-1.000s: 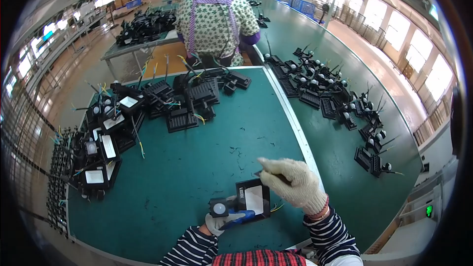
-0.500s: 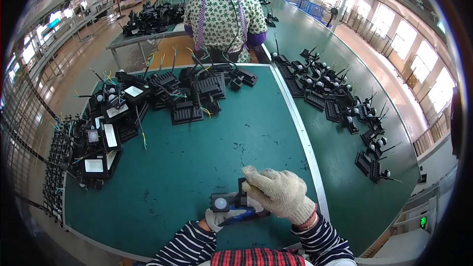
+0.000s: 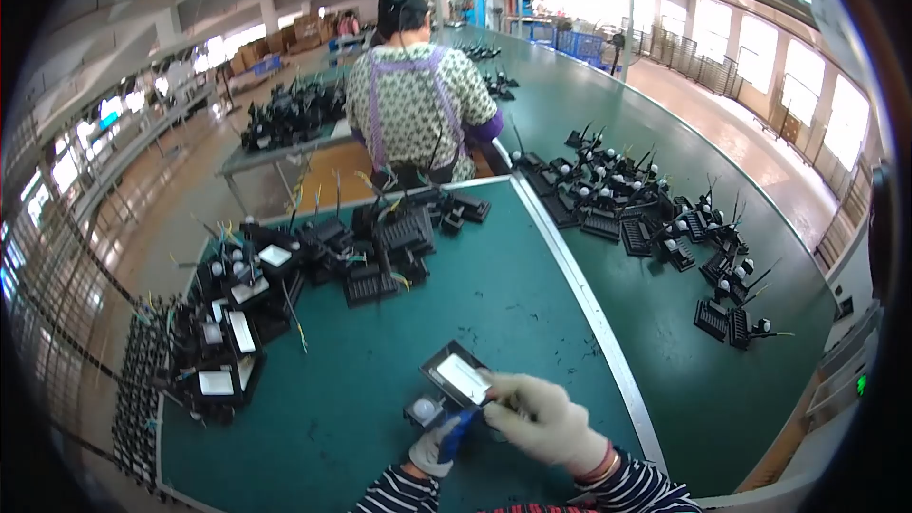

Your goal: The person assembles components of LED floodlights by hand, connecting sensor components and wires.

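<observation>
A black floodlight [image 3: 461,375] with a white front panel is held over the green table, tilted, its panel facing up. Attached at its lower left is a small motion sensor [image 3: 424,408] with a white dome. My left hand [image 3: 439,444], in a white glove with blue on it, grips the lamp from below near the sensor. My right hand [image 3: 543,418], in a thick off-white glove, has its fingers closed at the lamp's right edge. Those fingertips are partly hidden, so any small part between them cannot be made out.
Piled floodlights [image 3: 242,332] with loose wires line the table's left and far sides. More lie in a row on the long bench [image 3: 655,361] at right, beyond a metal rail [image 3: 594,309]. Dark scraps dot the table [image 3: 361,370]. Ahead sits a person [image 3: 413,104], back turned.
The floodlight has been turned so its white panel now shows. My right hand has shifted from over the lamp to its right edge. The head view has tilted and moved slightly.
</observation>
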`<state>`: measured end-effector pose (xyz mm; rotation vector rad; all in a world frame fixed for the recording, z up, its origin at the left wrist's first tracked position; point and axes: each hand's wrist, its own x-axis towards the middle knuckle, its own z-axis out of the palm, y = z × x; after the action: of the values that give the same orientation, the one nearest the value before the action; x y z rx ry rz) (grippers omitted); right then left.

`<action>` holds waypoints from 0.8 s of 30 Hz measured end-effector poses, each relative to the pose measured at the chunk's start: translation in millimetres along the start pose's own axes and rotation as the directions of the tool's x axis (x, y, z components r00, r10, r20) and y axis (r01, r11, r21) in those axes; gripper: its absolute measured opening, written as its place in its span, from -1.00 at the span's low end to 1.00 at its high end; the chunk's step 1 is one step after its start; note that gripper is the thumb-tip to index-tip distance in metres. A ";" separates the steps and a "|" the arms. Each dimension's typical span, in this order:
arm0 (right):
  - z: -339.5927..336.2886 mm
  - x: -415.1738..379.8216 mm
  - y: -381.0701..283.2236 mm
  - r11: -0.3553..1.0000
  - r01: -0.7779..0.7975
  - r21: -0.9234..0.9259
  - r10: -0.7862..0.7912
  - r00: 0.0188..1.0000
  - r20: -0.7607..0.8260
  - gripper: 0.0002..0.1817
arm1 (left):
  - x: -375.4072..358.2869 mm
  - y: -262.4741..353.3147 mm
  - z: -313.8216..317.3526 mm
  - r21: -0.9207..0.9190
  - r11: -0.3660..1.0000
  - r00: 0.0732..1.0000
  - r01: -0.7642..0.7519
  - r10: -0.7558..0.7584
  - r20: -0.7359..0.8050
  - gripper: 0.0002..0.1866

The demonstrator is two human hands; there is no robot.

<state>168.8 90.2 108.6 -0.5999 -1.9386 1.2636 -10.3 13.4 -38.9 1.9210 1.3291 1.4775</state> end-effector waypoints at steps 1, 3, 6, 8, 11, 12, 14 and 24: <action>-6.8 -2.5 -11.4 0.895 0.075 -0.441 -0.016 0.991 0.135 -0.50 | -0.5 6.4 -0.1 0.101 0.992 0.996 -0.075 0.078 -0.030 -0.62; -1.8 6.9 -44.7 0.836 0.229 -0.499 -0.092 0.955 0.283 -0.44 | 1.3 15.6 5.5 -0.013 0.997 0.994 0.073 -0.073 -0.086 -0.55; 12.2 23.1 -51.6 0.746 0.201 -0.634 0.240 0.808 0.538 -0.39 | 5.1 24.6 17.6 -0.143 0.962 0.950 0.232 -0.256 -0.177 -0.40; 17.2 23.5 -43.6 0.716 0.199 -0.669 0.279 0.797 0.536 -0.37 | 8.4 27.0 23.0 -0.146 0.954 0.925 0.262 -0.291 -0.242 -0.29; 4.4 23.7 -46.7 0.774 0.125 -0.621 0.269 0.822 0.502 -0.38 | 14.3 30.4 30.2 -0.121 0.954 0.888 0.275 -0.300 -0.349 -0.11; -5.9 24.0 -51.1 0.807 0.090 -0.584 0.258 0.835 0.485 -0.39 | 15.5 30.8 29.7 -0.095 0.957 0.876 0.273 -0.288 -0.387 -0.05; -24.7 21.2 -41.7 0.944 -0.001 -0.330 0.118 0.934 0.336 -0.38 | 23.4 31.1 23.1 -0.012 0.969 0.861 0.248 -0.226 -0.456 0.08; -46.4 21.8 6.9 0.984 -0.141 -0.112 0.165 0.954 0.250 -0.44 | 37.1 32.3 -2.4 0.229 0.966 0.984 0.117 -0.144 0.104 -0.27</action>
<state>191.4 135.0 120.8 -0.6710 -2.2118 1.4119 2.1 28.5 6.3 1.9775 1.5887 1.1733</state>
